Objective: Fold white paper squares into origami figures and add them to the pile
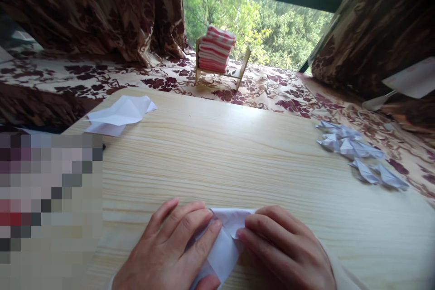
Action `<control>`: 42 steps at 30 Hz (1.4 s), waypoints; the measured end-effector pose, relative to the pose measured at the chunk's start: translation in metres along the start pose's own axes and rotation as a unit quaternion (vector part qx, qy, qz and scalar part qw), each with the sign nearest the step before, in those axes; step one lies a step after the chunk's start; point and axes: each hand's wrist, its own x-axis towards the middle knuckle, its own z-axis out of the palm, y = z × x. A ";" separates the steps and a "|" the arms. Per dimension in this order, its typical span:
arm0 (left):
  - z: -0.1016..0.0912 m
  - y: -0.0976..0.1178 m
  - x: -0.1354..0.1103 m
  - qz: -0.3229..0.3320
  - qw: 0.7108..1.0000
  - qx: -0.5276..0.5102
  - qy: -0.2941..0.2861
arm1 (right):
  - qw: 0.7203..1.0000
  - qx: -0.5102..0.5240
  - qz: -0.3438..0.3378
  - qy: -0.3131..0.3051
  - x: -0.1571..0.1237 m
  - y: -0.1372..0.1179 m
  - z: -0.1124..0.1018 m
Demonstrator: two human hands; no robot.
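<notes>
A white sheet of paper (227, 247), partly folded, lies on the table at the near edge of the view. My left hand (178, 240) rests on its left side, fingers stretched out and pressing the paper down, the thumb at the lower edge. At the right corner, my right hand (285, 244) has its fingers curled and pinches the paper's edge between thumb and fingertips. A raised flap shows between the two hands. Part of the sheet is hidden under my left fingers.
Several folded paper pieces (353, 145) sit at the table's right edge. Loose creased paper (118, 113) lies at the far left of the wooden table (217, 158). Behind stand a small wooden rack (239, 72) with stacked pink-and-white cloths (215, 50), patterned curtains and a window.
</notes>
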 end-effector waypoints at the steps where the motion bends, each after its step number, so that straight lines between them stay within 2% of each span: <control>1: 0.001 0.000 0.000 -0.001 1.000 -0.001 0.002 | 1.000 0.001 -0.001 -0.003 -0.001 0.000 0.001; 6: 0.001 0.000 0.001 -0.003 1.000 -0.005 0.007 | 1.000 -0.005 -0.001 -0.018 -0.003 0.000 0.001; 16: 0.001 -0.001 0.000 -0.009 1.000 -0.015 -0.007 | 1.000 -0.018 0.003 -0.006 -0.002 0.001 0.003; 19: -0.005 0.002 0.003 -0.026 0.999 -0.016 -0.031 | 0.999 -0.034 -0.002 -0.009 -0.002 0.000 -0.001; 24: -0.017 0.013 0.006 -0.039 0.997 -0.002 -0.073 | 0.992 -0.113 0.000 -0.058 -0.006 -0.009 -0.010; 27: -0.017 0.020 -0.005 -0.013 0.996 0.030 -0.078 | 0.993 -0.110 0.026 -0.033 -0.011 -0.020 -0.009; 31: -0.018 0.033 -0.026 0.033 0.993 0.083 -0.071 | 0.993 -0.081 0.077 -0.023 -0.022 -0.034 -0.007; 34: -0.027 0.041 -0.034 0.033 0.994 0.084 -0.067 | 0.991 -0.098 0.088 -0.033 -0.029 -0.042 -0.007; 38: -0.043 0.047 -0.030 0.017 0.998 0.044 -0.040 | 0.987 -0.138 0.077 -0.022 -0.035 -0.044 -0.007; 42: -0.046 0.050 -0.019 -0.001 1.000 -0.008 0.014 | 0.987 -0.152 0.054 -0.007 -0.039 -0.044 -0.006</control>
